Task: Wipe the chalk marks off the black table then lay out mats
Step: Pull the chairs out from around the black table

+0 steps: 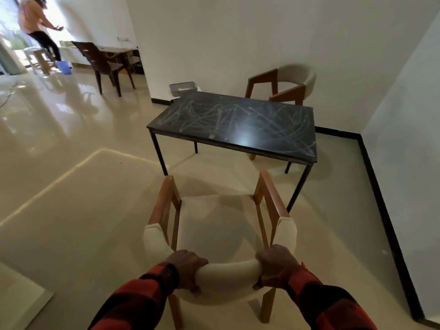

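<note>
The black table [238, 120] stands ahead of me on thin black legs, its top covered in crossing white chalk marks [209, 113]. Between me and the table is a wooden chair [214, 225] with a cream seat and a curved cream backrest. My left hand [185, 267] grips the left part of that backrest. My right hand [276, 263] grips its right part. Both sleeves are red and black plaid. No mats or cloth are in sight.
A second cream and wood chair [283, 84] stands behind the table by the wall. A wire basket [183, 88] sits past the table's far left corner. A dark chair [104, 65] and a person [38, 27] are far left. A white wall [409, 144] runs along the right.
</note>
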